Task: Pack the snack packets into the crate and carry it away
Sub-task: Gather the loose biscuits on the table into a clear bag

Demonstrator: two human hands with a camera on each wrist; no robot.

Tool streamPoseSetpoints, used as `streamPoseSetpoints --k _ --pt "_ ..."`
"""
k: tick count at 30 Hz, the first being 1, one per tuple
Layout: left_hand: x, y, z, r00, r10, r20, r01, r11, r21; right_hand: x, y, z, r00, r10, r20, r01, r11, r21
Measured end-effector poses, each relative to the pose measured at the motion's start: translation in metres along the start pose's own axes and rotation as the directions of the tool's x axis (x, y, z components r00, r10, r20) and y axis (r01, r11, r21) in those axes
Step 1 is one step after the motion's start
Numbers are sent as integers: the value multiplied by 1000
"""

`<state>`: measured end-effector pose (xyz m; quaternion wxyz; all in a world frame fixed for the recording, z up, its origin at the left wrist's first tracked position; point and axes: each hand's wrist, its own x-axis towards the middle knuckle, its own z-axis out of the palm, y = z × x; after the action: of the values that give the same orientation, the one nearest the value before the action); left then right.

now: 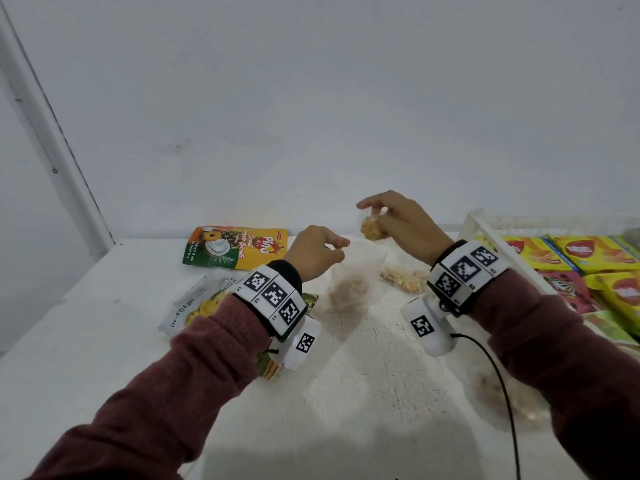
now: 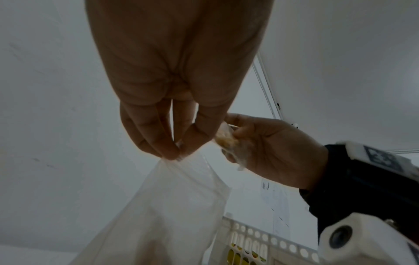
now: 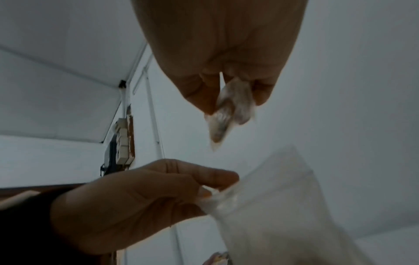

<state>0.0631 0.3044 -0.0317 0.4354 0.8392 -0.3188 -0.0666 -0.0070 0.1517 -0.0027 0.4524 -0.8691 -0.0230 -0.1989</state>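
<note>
My left hand [image 1: 320, 254] pinches the top corner of a clear plastic bag [image 1: 349, 282] with brown snacks at its bottom; the pinch shows in the left wrist view [image 2: 174, 154], where the bag [image 2: 167, 215] hangs below it. My right hand [image 1: 391, 216] is raised above and right of it, gripping a small clear packet of golden snacks [image 1: 370, 228]; that packet [image 3: 224, 114] also shows in the right wrist view. A white slotted crate [image 1: 485, 233] stands at the right, holding yellow and red snack packets [image 1: 588, 254].
On the white table [image 1: 346, 393] lie an orange-and-green pineapple biscuit pouch [image 1: 235, 247], a clear 100 g packet [image 1: 197, 303] under my left forearm, a loose clear snack packet [image 1: 403, 278] and another [image 1: 505, 400] near the front right. A black cable [image 1: 502, 393] trails from my right wrist.
</note>
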Motion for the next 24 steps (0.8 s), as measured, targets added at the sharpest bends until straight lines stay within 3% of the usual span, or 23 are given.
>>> streamPoseSetpoints --k 4,7,9,11,14,16,19,22,24 --pt "-1 0 0 1000 -7 -30 6 999 -41 -6 10 16 996 -80 44 76 993 90" --pt "-1 -2 -1 999 -1 -37 -2 997 -72 -12 28 22 986 -152 73 162 975 -155" --pt "-1 -2 -1 999 -26 -30 23 995 -95 -14 36 21 977 -181 110 210 892 -399" --pt "-1 -2 0 999 -33 -37 29 994 -110 -15 36 19 975 -124 186 212 778 -591" --pt "0 -2 2 999 -29 -44 23 991 -131 -16 34 15 956 -18 293 231 661 -714" --pt "1 -3 5 998 -29 -60 19 986 -163 -16 35 16 958 -19 287 238 615 -752" --pt "-1 -8 7 999 -10 -40 1 978 -208 -14 35 16 985 -83 152 167 695 -700" --pt "-3 -19 14 984 -88 152 120 968 -219 -14 32 15 993 -112 41 113 772 -625" --pt "-3 -27 21 973 -107 204 157 957 -246 -13 30 15 993 -117 21 108 823 -558"
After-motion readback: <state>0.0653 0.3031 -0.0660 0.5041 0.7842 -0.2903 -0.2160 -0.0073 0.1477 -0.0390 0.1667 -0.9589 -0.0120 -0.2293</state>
